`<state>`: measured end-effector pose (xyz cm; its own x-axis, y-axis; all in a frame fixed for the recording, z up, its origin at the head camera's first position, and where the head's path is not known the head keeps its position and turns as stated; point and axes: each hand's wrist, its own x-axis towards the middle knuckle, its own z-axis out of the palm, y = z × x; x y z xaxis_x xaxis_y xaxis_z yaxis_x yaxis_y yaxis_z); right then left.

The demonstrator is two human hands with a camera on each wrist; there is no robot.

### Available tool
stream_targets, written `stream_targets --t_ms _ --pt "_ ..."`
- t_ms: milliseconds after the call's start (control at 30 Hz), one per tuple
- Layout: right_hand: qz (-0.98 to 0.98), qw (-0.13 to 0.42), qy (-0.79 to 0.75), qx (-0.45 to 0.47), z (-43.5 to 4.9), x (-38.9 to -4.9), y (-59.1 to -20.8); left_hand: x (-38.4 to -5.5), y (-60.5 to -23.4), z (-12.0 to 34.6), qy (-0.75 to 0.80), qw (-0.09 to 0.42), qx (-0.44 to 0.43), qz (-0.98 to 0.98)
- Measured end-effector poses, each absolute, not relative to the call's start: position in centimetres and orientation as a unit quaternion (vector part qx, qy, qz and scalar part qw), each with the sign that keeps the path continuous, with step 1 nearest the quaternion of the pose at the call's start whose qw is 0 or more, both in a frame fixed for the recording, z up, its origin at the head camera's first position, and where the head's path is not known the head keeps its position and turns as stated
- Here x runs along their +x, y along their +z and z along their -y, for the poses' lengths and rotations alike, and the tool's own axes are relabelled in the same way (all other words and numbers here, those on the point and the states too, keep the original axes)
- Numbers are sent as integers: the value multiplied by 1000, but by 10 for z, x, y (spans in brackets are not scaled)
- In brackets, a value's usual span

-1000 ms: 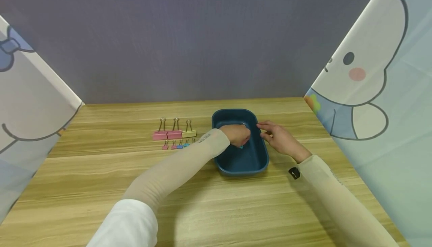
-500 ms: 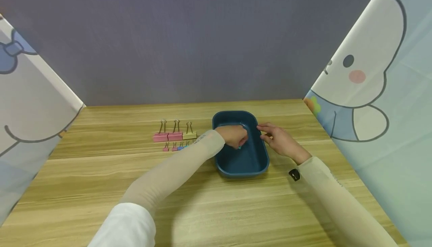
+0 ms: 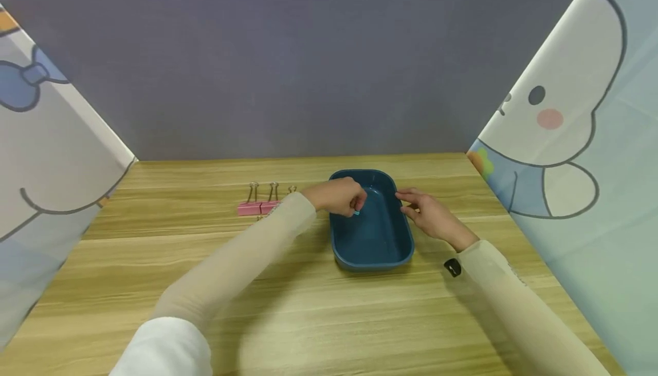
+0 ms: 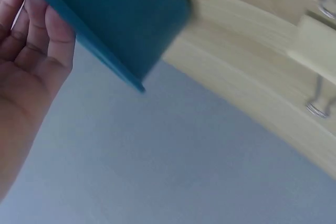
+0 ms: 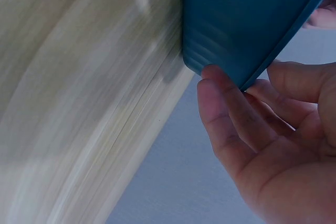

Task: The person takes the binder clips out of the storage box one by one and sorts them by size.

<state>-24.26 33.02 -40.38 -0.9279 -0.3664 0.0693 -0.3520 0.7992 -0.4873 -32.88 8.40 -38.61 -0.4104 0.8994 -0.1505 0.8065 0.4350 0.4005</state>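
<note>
A deep blue rectangular plastic box (image 3: 372, 244) stands on the wooden table. My left hand (image 3: 343, 196) is over its left rim, fingers curled, pinching a small teal binder clip (image 3: 356, 212) that is mostly covered by the fingers. In the left wrist view the curled left hand (image 4: 31, 51) is beside the box rim, its clip out of sight. My right hand (image 3: 430, 215) lies at the box's right side, with fingertips touching the rim and outer wall. Its fingers look loosely bent in the right wrist view, against the box wall (image 5: 236, 30).
Large pink binder clips (image 3: 250, 209) stand in a row left of the box. A yellow binder clip (image 4: 315, 45) shows in the left wrist view. My left sleeve covers most of the small clips. A grey panel (image 3: 308, 67) rises behind the table.
My left hand has moved left and up from inside the box to above its left rim, carrying the teal clip. The right hand has stayed at the box's right side.
</note>
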Motion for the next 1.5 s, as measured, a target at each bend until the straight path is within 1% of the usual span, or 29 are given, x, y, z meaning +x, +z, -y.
stream_targets --t_ms 300,567,800,1000,1133,1333,1500 --pt "-950 13 -245 -193 -337 -244 -403 -325 -370 -60 175 112 532 -821" --pt "-948 8 -247 -199 -342 -244 -403 -323 -362 -42 201 87 539 -813" --pt "-949 6 -247 -195 -345 -242 -401 -320 -359 -19 220 53 527 -819" --pt "-951 13 -245 -189 -349 -239 -400 -317 -365 7 229 58 519 -821" --pt "-952 16 -243 -185 -352 -237 -399 -317 -367 26 233 54 494 -836" --pt "-952 5 -240 -190 -352 -237 -397 -317 -367 53 241 56 444 -861" --pt "-952 8 -239 -189 -350 -237 -397 -313 -374 79 239 54 431 -868"
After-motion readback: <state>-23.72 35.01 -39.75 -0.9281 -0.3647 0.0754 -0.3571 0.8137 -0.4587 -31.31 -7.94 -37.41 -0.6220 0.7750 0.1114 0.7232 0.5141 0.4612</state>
